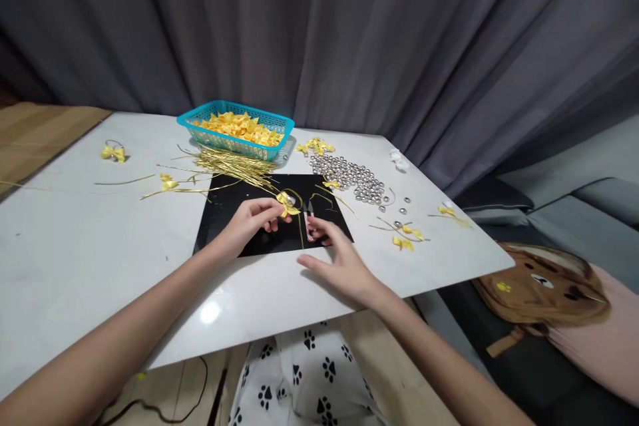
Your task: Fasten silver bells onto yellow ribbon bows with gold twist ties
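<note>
Left hand (pixel 252 218) pinches a yellow bow (pixel 286 206) with gold wire over the black mat (pixel 224 213) on the counter (pixel 74 246); right hand (pixel 339 263) lies spread, fingers loose, touching small scissors (pixel 309 223) just right of the bow.

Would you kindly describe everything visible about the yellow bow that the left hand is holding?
The yellow bow is small and looks like shiny satin ribbon, with two loops spread to either side of a tied middle. The fingertips of the left hand pinch it just above the black mat, near the mat's centre. Thin gold wire curves around it and trails toward the near edge of the mat. A small silvery round piece seems to sit at its top, too small to identify. The right hand lies close by, not touching it.
</note>
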The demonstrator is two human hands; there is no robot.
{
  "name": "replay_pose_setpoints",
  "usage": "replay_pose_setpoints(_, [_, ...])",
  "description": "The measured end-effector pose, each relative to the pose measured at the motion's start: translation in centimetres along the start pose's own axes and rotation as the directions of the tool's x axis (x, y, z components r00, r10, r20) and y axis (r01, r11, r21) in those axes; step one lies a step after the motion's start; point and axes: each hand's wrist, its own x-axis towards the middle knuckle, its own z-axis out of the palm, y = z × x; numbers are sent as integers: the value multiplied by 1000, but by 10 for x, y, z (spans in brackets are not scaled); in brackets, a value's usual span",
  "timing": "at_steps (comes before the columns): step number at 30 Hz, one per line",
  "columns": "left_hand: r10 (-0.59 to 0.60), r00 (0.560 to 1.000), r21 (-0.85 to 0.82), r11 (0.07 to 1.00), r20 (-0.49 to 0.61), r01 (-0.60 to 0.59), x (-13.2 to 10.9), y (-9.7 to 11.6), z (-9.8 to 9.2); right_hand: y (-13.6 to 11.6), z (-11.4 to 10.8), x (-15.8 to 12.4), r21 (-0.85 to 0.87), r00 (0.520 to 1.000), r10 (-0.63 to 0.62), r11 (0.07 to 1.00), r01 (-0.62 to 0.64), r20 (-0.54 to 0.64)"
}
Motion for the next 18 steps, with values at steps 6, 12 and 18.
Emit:
replay_pose_setpoints(6, [35,996,-54,998,-80,-39,3,-1,-5,-27,12,13,264,981,163,946,-186,109])
replay_pose_setpoints(12, [-48,987,-99,995,-155,32,11,-11,-12,-31,-58,-25,-30,991,66,998,-63,119])
replay_pose_setpoints(18, [-8,993,-64,998,-118,1,13,-16,-14,-36,-102,-60,-396,969,-80,903,169,232])
